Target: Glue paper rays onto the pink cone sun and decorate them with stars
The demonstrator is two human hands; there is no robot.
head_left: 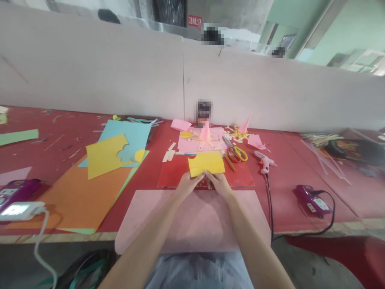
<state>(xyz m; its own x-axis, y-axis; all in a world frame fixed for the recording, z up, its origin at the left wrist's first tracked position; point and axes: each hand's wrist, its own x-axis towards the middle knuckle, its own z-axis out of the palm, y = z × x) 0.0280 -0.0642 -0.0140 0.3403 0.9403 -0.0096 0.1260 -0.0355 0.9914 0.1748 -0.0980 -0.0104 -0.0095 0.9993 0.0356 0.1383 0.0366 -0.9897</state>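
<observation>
Both hands pinch the near edge of a yellow piece of paper (207, 162), held up over a red board (171, 174). My left hand (189, 183) grips it left of the middle, and my right hand (218, 182) grips it close beside. The paper has a small notch at its upper left corner. Just beyond stands a pink paper cone (205, 133) amid light wooden sticks on a pink sheet (186, 145). To the right of the paper lie yellow-handled scissors (240, 153), red-handled scissors (233, 154) and a brownish pencil-like stick (229, 162).
A pink glue gun (264, 160) lies at the right, its cord running past a purple power strip (313, 200). Coloured sheets, including an orange one (81, 192) and a cut yellow one (104, 156), spread at the left. A white partition (120, 72) closes the table's back.
</observation>
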